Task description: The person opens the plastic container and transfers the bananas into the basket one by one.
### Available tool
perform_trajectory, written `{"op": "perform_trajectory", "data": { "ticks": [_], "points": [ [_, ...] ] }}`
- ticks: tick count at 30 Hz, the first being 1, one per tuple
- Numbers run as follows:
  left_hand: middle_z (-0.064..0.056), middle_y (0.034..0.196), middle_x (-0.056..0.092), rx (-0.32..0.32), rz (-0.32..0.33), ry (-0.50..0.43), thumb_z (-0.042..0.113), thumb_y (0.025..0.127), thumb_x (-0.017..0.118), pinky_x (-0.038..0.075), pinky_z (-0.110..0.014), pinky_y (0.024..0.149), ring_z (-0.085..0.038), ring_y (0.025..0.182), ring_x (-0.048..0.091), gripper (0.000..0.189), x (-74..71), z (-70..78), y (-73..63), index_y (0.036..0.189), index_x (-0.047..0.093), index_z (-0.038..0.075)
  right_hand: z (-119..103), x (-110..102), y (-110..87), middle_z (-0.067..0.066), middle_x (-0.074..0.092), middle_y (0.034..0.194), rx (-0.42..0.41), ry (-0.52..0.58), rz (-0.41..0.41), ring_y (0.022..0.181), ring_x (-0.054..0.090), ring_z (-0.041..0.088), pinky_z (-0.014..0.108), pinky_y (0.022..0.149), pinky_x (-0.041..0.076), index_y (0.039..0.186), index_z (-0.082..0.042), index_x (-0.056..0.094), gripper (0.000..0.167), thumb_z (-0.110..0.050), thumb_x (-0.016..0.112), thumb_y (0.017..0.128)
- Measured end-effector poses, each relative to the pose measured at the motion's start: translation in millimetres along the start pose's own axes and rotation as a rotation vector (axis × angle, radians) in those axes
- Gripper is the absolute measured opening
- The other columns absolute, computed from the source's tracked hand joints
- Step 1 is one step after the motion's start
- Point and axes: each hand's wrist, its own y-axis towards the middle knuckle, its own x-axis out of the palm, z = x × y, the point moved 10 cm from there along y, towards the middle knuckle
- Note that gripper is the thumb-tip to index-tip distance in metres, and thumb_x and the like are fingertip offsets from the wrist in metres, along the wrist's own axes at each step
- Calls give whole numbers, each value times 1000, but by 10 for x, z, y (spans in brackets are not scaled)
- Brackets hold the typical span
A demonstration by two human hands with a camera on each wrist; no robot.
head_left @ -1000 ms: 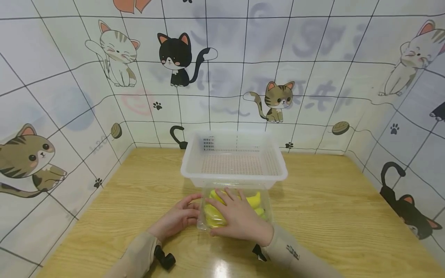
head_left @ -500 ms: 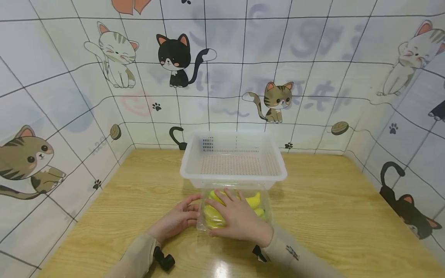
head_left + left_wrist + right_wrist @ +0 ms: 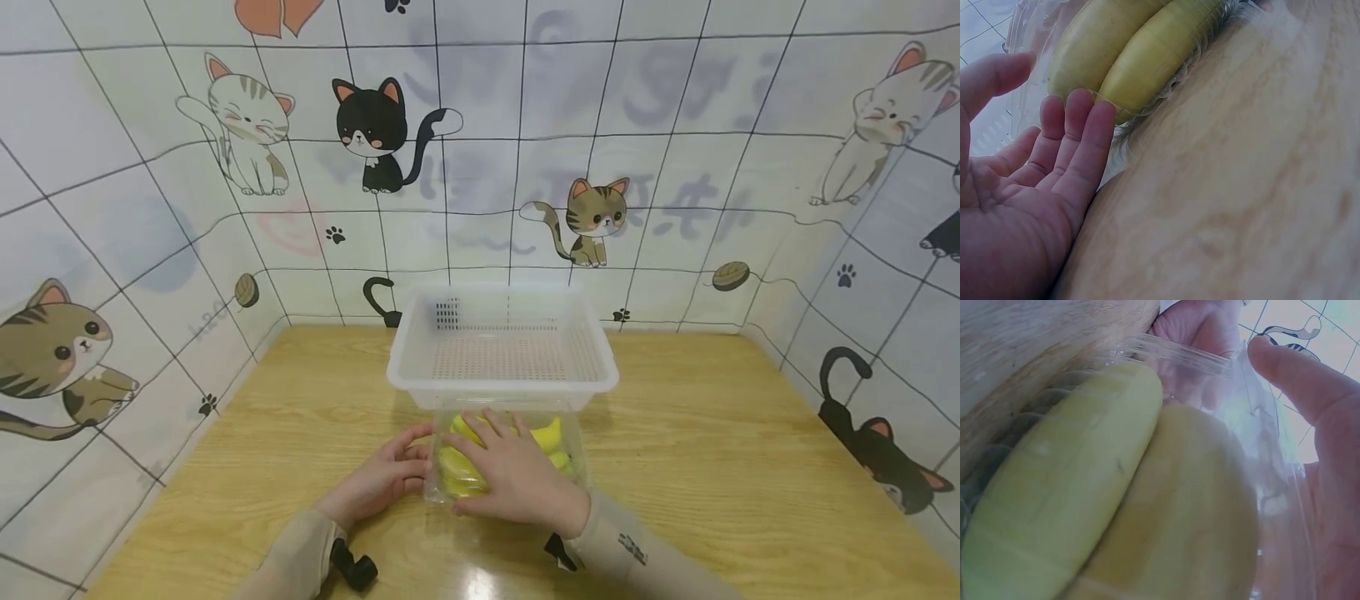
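While the clear clamshell box [image 3: 504, 454] of yellow bananas [image 3: 1135, 53] sits on the tabletop [image 3: 712, 467] near its front edge, just in front of the white basket [image 3: 502, 350], nothing lies in the basket. Judged: box closed or nearly so, not lifted. Right hand [image 3: 517, 475] lies flat on the lid, fingers [image 3: 480, 425] nearly straight. Left hand [image 3: 378, 482] has relaxed, straight fingers [image 3: 1075, 134] touching the box's left side; it clasps nothing.

The head view looks forward and down over the bench [image 3: 712, 450]; both wrist views sit very near the bananas [image 3: 1141, 56], which all views share.
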Motion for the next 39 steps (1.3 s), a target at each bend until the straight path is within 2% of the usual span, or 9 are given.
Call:
{"op": "perform_trajectory", "data": {
  "ticks": [10, 17, 26, 39],
  "points": [
    [-11, 120, 55, -12, 10, -12, 3, 98, 51, 49, -34, 89, -19, 101, 60, 63, -17, -88, -43, 149, 15, 2, -69, 15, 19, 14, 40, 149, 0, 18, -37, 135, 34, 43, 68, 101, 26, 147, -26, 40, 83, -64, 66, 78],
    [-11, 122, 56, 3, 3, -17, 2, 98, 50, 49, -35, 90, -20, 104, 59, 60, 3, -100, 0, 149, 17, 4, -34, -13, 44, 14, 42, 146, 31, 17, -70, 133, 36, 44, 68, 99, 30, 145, -25, 42, 83, -62, 69, 76],
    [-10, 119, 54, -6, 7, -8, 4, 98, 52, 49, -34, 89, -19, 101, 59, 64, 15, -82, 21, 150, 13, 4, -18, -44, 45, 14, 40, 148, 31, 49, -56, 134, 33, 45, 70, 98, 28, 146, -25, 41, 84, -61, 70, 76],
    [-11, 113, 53, 4, -2, 62, 0, 94, 57, 48, -37, 90, -19, 103, 55, 69, -3, -40, 8, 150, 17, 7, -35, -37, 60, 16, 38, 149, 18, 11, -31, 134, 33, 46, 71, 100, 24, 148, -24, 38, 86, -64, 68, 77]
  ]
}}
